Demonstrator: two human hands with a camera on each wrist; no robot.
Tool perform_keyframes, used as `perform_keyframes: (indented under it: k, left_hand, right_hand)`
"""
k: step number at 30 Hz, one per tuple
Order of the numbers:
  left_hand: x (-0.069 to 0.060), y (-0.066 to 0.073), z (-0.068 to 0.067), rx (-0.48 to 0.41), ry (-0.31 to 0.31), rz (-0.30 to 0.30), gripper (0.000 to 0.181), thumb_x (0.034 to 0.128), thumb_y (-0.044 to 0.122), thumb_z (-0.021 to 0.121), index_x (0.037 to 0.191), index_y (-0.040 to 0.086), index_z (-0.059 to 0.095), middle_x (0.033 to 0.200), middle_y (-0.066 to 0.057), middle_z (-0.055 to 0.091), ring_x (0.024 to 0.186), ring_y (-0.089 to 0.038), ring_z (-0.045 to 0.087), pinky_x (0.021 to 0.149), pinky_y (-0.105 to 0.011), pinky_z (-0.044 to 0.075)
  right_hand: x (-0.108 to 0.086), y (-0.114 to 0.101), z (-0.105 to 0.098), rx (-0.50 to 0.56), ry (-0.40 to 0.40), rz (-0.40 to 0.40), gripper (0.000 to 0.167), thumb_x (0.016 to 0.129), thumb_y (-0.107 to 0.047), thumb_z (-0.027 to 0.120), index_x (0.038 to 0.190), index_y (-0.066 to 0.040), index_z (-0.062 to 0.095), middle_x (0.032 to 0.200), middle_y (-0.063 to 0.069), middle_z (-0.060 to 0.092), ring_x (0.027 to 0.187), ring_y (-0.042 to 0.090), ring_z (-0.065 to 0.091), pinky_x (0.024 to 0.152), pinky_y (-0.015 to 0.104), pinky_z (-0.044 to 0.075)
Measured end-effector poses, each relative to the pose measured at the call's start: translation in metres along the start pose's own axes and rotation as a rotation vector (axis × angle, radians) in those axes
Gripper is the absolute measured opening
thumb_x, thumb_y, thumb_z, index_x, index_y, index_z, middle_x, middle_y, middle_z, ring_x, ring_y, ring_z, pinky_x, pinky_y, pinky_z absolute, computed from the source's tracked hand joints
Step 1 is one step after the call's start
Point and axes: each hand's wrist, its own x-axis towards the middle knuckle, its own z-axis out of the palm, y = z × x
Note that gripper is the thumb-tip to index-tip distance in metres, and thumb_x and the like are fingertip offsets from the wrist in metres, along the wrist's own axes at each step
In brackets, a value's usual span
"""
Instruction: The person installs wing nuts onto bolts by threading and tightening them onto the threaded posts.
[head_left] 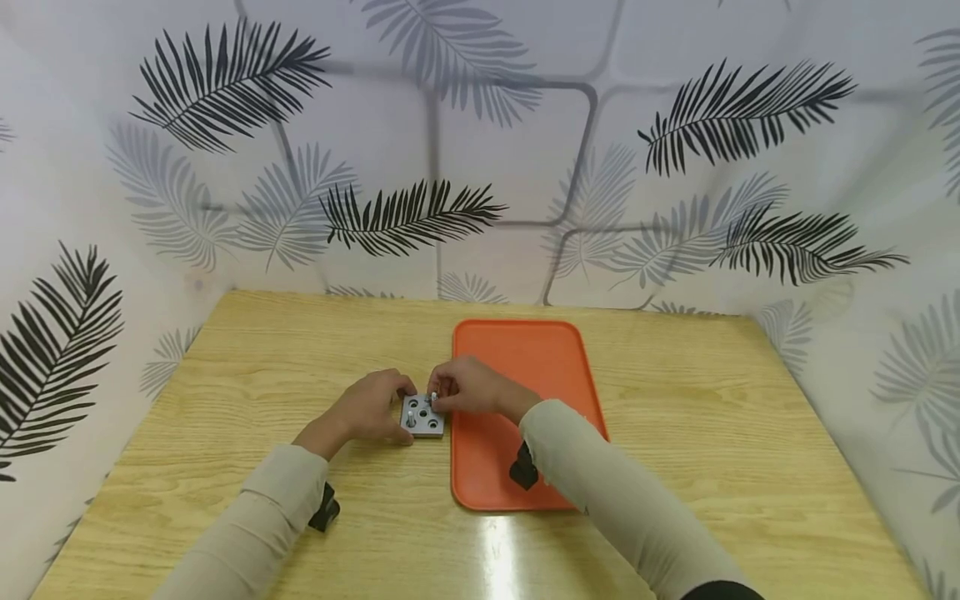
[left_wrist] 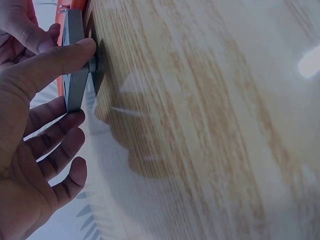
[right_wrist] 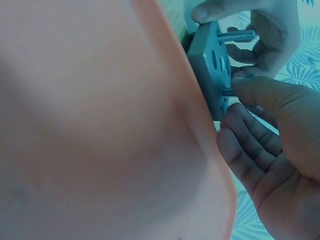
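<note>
A square metal plate (head_left: 422, 425) with several round holes is at the left edge of the tray; the left wrist view shows its side (left_wrist: 76, 85). The left hand (head_left: 372, 407) grips the plate by its edges, thumb on the near side. One threaded screw (right_wrist: 237, 35) stands up from the plate, near the left hand. At the plate's far right corner the right hand (head_left: 472, 385) pinches a second screw (right_wrist: 228, 92) between thumb and fingers, its lower end at the plate. The fingertips partly hide that screw.
An orange-red tray (head_left: 525, 350) lies on the wooden table (head_left: 675, 400), right of the plate and under the right forearm. Behind the table hangs a pale backdrop (head_left: 510, 158) with leaf prints. Each wrist carries a black device.
</note>
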Motion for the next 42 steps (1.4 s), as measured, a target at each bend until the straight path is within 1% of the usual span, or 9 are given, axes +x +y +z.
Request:
perform_keyframes:
  k: [3, 7, 11, 14, 19, 24, 32, 37, 42]
  left_hand:
    - [0.0, 0.0, 0.0, 0.002, -0.003, -0.001, 0.057, 0.0667, 0.029, 0.093, 0.112, 0.007, 0.068, 0.107, -0.006, 0.066, 0.099, -0.022, 0.061, 0.092, -0.044, 0.052]
    - [0.001, 0.001, 0.0, 0.0, -0.004, 0.006, 0.057, 0.0664, 0.029, 0.093, 0.112, 0.005, 0.068, 0.107, -0.007, 0.066, 0.099, -0.022, 0.061, 0.092, -0.044, 0.052]
    - [0.002, 0.0, 0.001, -0.004, 0.0, 0.008, 0.057, 0.0652, 0.027, 0.094, 0.111, 0.005, 0.068, 0.105, -0.007, 0.066, 0.098, -0.023, 0.062, 0.092, -0.044, 0.052]
    - [0.002, 0.0, 0.001, -0.004, -0.001, 0.006, 0.056, 0.0645, 0.027, 0.094, 0.11, 0.005, 0.069, 0.104, -0.007, 0.066, 0.096, -0.022, 0.061, 0.091, -0.044, 0.052]
    - [0.001, 0.002, 0.0, -0.01, -0.007, 0.006, 0.055, 0.0653, 0.027, 0.093, 0.11, 0.006, 0.068, 0.105, -0.007, 0.066, 0.096, -0.022, 0.061, 0.091, -0.044, 0.052]
    - [0.0, 0.003, 0.0, -0.01, -0.003, 0.012, 0.054, 0.066, 0.026, 0.093, 0.11, 0.007, 0.068, 0.105, -0.006, 0.065, 0.095, -0.021, 0.06, 0.09, -0.043, 0.052]
    - [0.0, 0.003, -0.001, -0.018, -0.003, 0.015, 0.052, 0.0668, 0.026, 0.092, 0.109, 0.007, 0.068, 0.105, -0.006, 0.065, 0.094, -0.02, 0.059, 0.089, -0.043, 0.052]
    - [0.0, 0.001, -0.001, -0.001, 0.0, 0.009, 0.055, 0.0669, 0.027, 0.092, 0.111, 0.007, 0.068, 0.108, -0.007, 0.066, 0.098, -0.021, 0.06, 0.092, -0.044, 0.052]
    - [0.001, 0.0, 0.0, -0.003, 0.002, 0.022, 0.055, 0.0662, 0.027, 0.093, 0.111, 0.006, 0.068, 0.106, -0.007, 0.066, 0.098, -0.022, 0.061, 0.091, -0.043, 0.052]
  right_hand:
    - [-0.002, -0.002, 0.001, -0.012, 0.006, 0.025, 0.012, 0.091, -0.019, 0.073, 0.097, -0.011, 0.066, 0.081, 0.001, 0.065, 0.071, 0.005, 0.054, 0.066, 0.018, 0.044]
    - [-0.006, 0.001, -0.004, 0.102, 0.001, 0.05, 0.019, 0.09, -0.018, 0.074, 0.105, -0.008, 0.065, 0.087, 0.004, 0.066, 0.077, 0.01, 0.058, 0.071, 0.02, 0.048]
    - [-0.008, 0.008, -0.011, 0.189, 0.015, -0.01, 0.025, 0.093, -0.003, 0.064, 0.118, 0.001, 0.064, 0.107, 0.016, 0.068, 0.096, 0.022, 0.064, 0.088, 0.027, 0.054]
    - [-0.007, 0.01, -0.014, 0.129, 0.017, -0.06, 0.026, 0.094, 0.003, 0.058, 0.12, 0.003, 0.065, 0.114, 0.019, 0.069, 0.105, 0.027, 0.066, 0.094, 0.03, 0.055]
    - [-0.004, 0.009, -0.012, 0.035, -0.014, -0.05, 0.026, 0.094, -0.002, 0.065, 0.119, -0.004, 0.068, 0.107, 0.012, 0.071, 0.1, 0.022, 0.068, 0.088, 0.026, 0.055]
    - [-0.002, 0.004, -0.01, 0.07, -0.043, 0.001, 0.027, 0.092, -0.004, 0.068, 0.119, -0.007, 0.069, 0.101, 0.009, 0.07, 0.091, 0.015, 0.066, 0.082, 0.023, 0.054]
    - [0.0, -0.001, -0.005, -0.021, -0.024, 0.014, 0.008, 0.091, -0.014, 0.073, 0.098, -0.01, 0.072, 0.085, 0.003, 0.068, 0.075, 0.007, 0.057, 0.069, 0.018, 0.047]
    - [0.0, -0.002, -0.005, -0.114, -0.016, 0.004, 0.014, 0.089, -0.026, 0.076, 0.093, -0.014, 0.069, 0.083, -0.001, 0.067, 0.073, 0.005, 0.056, 0.068, 0.018, 0.046]
    - [-0.005, 0.002, -0.016, 0.017, -0.03, -0.008, 0.014, 0.093, -0.016, 0.068, 0.104, -0.009, 0.068, 0.091, 0.004, 0.069, 0.079, 0.009, 0.06, 0.073, 0.021, 0.05]
